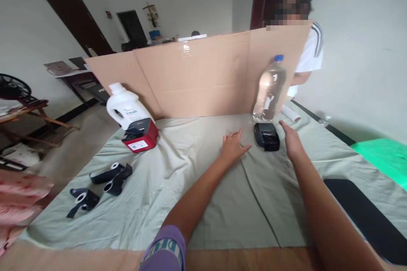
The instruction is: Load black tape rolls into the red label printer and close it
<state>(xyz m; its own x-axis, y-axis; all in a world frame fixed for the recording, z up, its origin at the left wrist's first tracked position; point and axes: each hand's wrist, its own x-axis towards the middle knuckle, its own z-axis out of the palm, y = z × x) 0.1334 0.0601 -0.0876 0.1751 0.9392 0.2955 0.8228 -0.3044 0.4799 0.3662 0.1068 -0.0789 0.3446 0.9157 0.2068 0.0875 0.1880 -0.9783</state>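
A small black device stands on the green cloth, just in front of a tall clear bottle with a blue cap. To its left, my left hand rests low over the cloth with fingers spread and nothing in it. My right hand is upright just right of the device, its fingers extended and apart from it. At the left, a red and black box sits before a white jug. Several black rolls lie nearer on the cloth.
A cardboard panel stands along the back of the cloth-covered table. Behind its right end is a person in a white shirt. A long black object lies at the right, beyond my right forearm. A white tube lies near the bottle.
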